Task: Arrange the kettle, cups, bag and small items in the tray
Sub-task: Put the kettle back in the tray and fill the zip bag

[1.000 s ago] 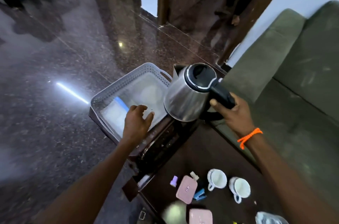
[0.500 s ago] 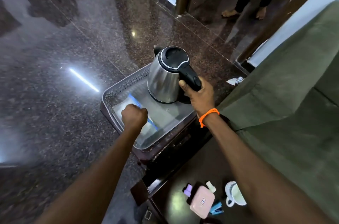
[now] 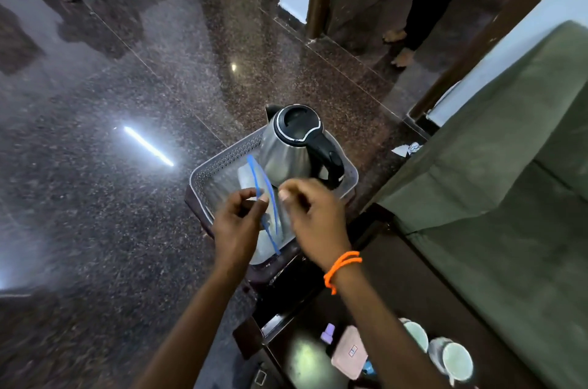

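Pinching the clear zip bag (image 3: 271, 220) by its blue seal, left grip (image 3: 237, 223) and right grip (image 3: 313, 223) hold it over the grey tray (image 3: 222, 159), seemingly to open it, which calls for pulling the lips apart, while the kettle (image 3: 286, 153) stands at its far end.

bare forearms, orange thread wristband (image 3: 342, 267) — right wrist

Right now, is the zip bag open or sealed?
Open: the zip bag has its blue seal strips bowed apart, left hand and right hand pinching opposite sides.
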